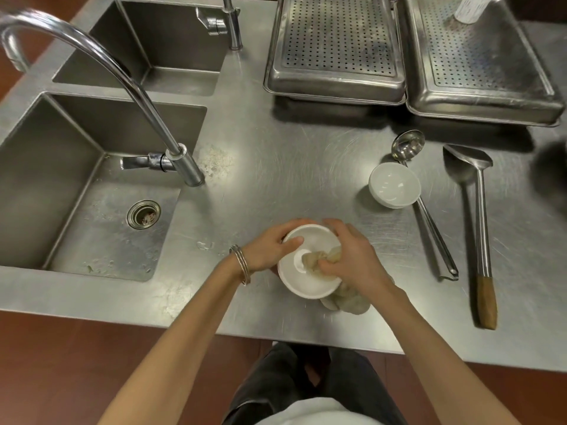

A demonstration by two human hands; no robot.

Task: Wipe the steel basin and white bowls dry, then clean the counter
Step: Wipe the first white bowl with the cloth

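Note:
A white bowl (302, 283) is tilted toward me near the front of the steel counter (276, 167). My left hand (270, 248) grips its upper left rim, thumb inside the bowl. My right hand (352, 256) presses a beige cloth (313, 260) into the bowl; the rest of the cloth hangs out below the rim on the right. A second white bowl (394, 185) stands upright farther right, apart from both hands. No steel basin is visible apart from the trays.
Two sinks (92, 216) with tall faucets (171, 148) lie to the left. Two perforated steel trays (334, 47) stand at the back right. A ladle (429, 222) and a wooden-handled spatula (481, 228) lie on the right. Crumbs and water spots mark the counter near the faucet base.

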